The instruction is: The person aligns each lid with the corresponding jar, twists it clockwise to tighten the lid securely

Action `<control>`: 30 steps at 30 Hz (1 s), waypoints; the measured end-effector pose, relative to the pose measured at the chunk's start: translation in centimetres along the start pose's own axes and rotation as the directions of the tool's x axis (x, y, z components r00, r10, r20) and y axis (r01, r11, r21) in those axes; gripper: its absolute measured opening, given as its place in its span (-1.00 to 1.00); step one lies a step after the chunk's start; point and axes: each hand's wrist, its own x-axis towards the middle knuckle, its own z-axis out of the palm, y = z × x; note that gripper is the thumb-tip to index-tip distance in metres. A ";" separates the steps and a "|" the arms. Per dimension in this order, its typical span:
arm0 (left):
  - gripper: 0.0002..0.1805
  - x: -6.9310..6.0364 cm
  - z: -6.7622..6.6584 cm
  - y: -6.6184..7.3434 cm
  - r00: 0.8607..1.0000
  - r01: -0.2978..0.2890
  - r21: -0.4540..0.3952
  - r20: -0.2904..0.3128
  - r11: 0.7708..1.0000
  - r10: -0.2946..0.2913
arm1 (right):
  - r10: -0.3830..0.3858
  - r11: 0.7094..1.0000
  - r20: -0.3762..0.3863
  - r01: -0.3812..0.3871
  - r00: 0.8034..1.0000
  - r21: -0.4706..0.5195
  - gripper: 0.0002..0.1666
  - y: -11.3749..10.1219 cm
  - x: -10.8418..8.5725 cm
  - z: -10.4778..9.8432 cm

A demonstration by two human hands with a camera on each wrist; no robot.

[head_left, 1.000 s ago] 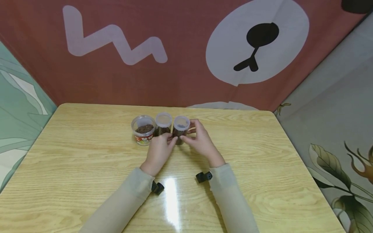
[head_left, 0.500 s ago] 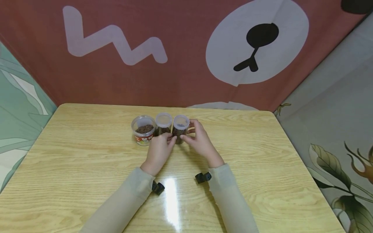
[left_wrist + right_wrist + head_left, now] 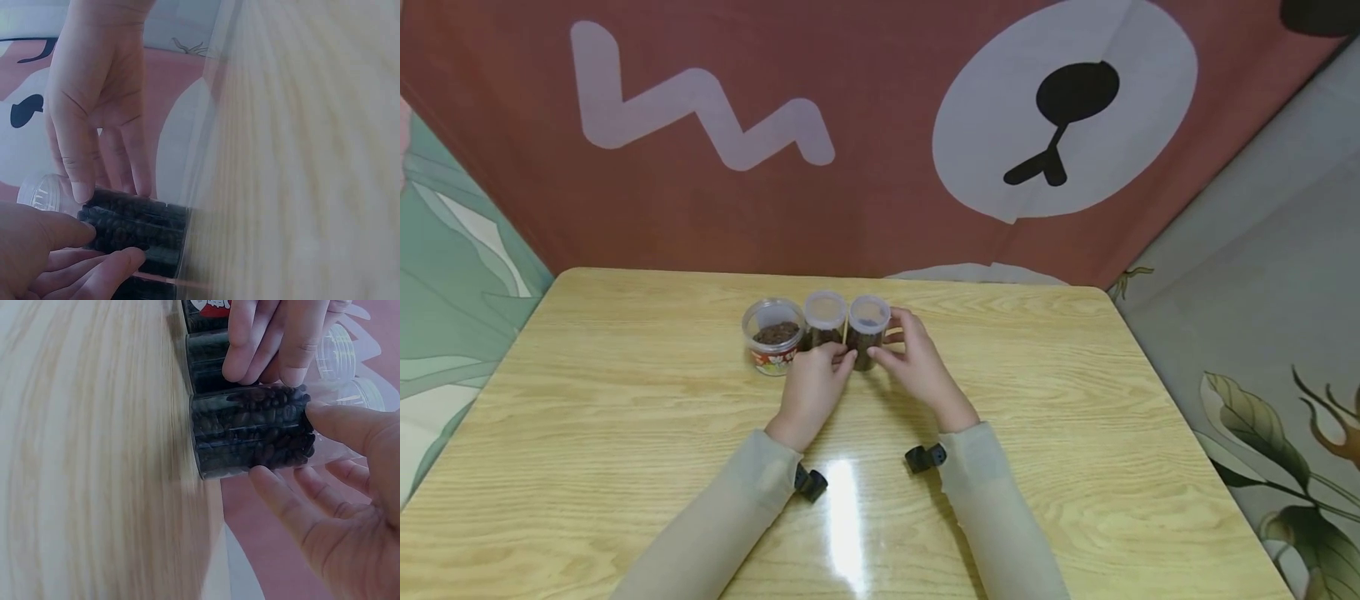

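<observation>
Three clear containers stand side by side near the back of the table. My right hand (image 3: pixel 922 371) holds the rightmost jar (image 3: pixel 864 340), its thumb in front and its fingers on the far right side. This jar is upright, has a pale translucent lid and contains dark beans, seen closely in the right wrist view. My left hand (image 3: pixel 813 386) touches the same jar with its thumb; its other fingers lie in front of the middle jar (image 3: pixel 825 312), covering its lower part. At the left, a wider tub (image 3: pixel 772 360) with a red printed label holds brown pieces.
The containers stand on a pale wood-grain table (image 3: pixel 625 400), its back edge just behind them. A red-brown cloth (image 3: pixel 880 217) printed with a cartoon animal hangs behind it. Small black wrist cameras (image 3: pixel 925 457) sit at both cuffs.
The rightmost jar has shifted very slightly backward with my hands on it. The head view has turned a little; the other containers and both hands keep nearly the same places.
</observation>
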 end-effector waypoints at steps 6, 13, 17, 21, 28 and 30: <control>-0.74 0.1 0.1 -0.2 1.000 -0.002 -0.001 0.006 1.000 0.002 | -0.016 1.000 -0.003 0.016 1.000 -0.009 -0.26 0.2 0.1 0.2; -0.78 0.0 0.1 -0.2 1.000 0.005 -0.033 0.005 0.999 -0.005 | -0.022 1.000 -0.004 0.021 1.000 -0.003 -0.26 0.2 0.2 0.4; -0.79 -0.1 0.1 -0.1 1.000 -0.001 -0.046 0.013 0.999 0.002 | -0.013 1.000 -0.001 0.013 1.000 -0.007 -0.27 0.2 0.4 0.5; -0.80 -0.1 0.1 -0.1 1.000 0.000 -0.052 0.010 0.999 0.001 | 0.000 1.000 0.017 0.000 1.000 -0.014 -0.25 0.4 0.5 0.4; -0.82 -0.2 -0.5 -0.2 0.999 -0.040 0.038 0.026 0.998 0.039 | 0.008 0.999 0.084 -0.004 0.996 -0.043 -0.25 1.0 0.6 -0.1; -0.81 -0.3 -0.9 -0.1 0.998 -0.063 0.078 0.032 0.995 0.061 | 0.003 0.999 0.109 0.002 0.994 -0.046 -0.26 1.2 0.6 -0.3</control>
